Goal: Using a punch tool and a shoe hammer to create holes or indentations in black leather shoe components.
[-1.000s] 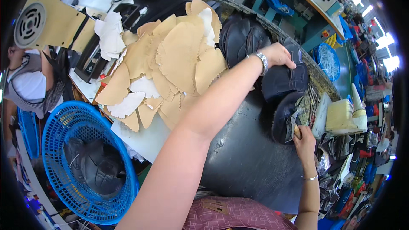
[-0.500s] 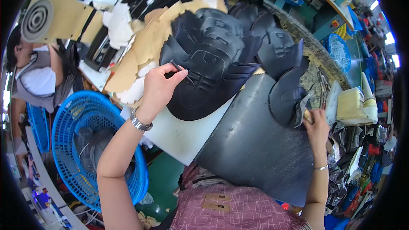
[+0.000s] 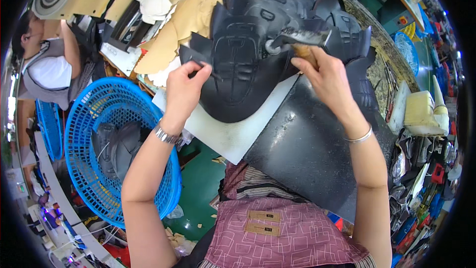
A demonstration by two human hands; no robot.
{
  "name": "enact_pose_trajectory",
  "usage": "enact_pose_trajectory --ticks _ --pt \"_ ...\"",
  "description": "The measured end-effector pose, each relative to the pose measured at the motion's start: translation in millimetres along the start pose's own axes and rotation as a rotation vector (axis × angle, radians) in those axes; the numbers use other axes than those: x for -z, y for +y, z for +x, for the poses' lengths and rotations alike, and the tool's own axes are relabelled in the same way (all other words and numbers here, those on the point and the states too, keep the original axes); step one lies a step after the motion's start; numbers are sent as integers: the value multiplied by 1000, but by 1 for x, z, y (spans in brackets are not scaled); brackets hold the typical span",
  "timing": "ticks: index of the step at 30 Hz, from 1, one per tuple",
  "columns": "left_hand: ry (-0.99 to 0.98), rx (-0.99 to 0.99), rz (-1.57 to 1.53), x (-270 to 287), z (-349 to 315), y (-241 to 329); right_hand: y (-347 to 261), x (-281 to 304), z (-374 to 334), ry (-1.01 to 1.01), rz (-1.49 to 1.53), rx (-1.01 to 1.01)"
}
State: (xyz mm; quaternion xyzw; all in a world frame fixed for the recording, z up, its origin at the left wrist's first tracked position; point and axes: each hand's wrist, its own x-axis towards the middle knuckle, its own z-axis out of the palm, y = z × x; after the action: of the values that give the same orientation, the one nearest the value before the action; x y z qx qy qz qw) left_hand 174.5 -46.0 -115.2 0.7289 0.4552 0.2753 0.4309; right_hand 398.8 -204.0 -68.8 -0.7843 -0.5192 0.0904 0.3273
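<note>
My left hand point(image 3: 186, 87) is closed in a pinch on a thin dark rod point(image 3: 202, 63), whose lower end meets the left side of a molded black shoe upper point(image 3: 230, 101). This upper lies on a white board point(image 3: 223, 141). In my right hand point(image 3: 329, 79) is a hammer, gripped by its wooden handle point(image 3: 305, 54). The metal hammer head point(image 3: 297, 38) hangs over the right part of the upper, its round face toward the left. More black shoe uppers point(image 3: 285, 0) are heaped behind. The rod's exact kind is not plain.
A dark slab point(image 3: 307, 144) lies right of the white board. Tan sheet pieces point(image 3: 173, 25) are stacked at the back left. A blue basket point(image 3: 119, 87) holding dark pieces stands at my left. Another person point(image 3: 49, 64) sits at far left. A cream block point(image 3: 424, 114) is at right.
My right hand has brought the hammer from the right side of the slab up and left over the upper. The left hand keeps its pinch beside the upper. The whole view has shifted slightly.
</note>
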Motion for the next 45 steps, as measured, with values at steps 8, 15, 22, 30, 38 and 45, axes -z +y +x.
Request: enact_pose_trajectory --ticks 8,15,22,30,38,45 --pt "46 -4 -116 7 -28 -4 -11 -8 8 -8 -24 -27" --pt "-226 497 -570 34 -134 9 -5 -14 15 133 -121 219" --pt "-243 472 -145 37 -169 -13 -30 2 -63 -374 9 323" --pt "-193 270 -393 29 -118 11 -30 -6 -75 -540 90 177" --pt "-299 89 -232 1 -103 -20 -29 -8 -84 -524 1 84" --pt "-209 -248 74 -2 -104 -27 -43 8 -63 -451 35 340"
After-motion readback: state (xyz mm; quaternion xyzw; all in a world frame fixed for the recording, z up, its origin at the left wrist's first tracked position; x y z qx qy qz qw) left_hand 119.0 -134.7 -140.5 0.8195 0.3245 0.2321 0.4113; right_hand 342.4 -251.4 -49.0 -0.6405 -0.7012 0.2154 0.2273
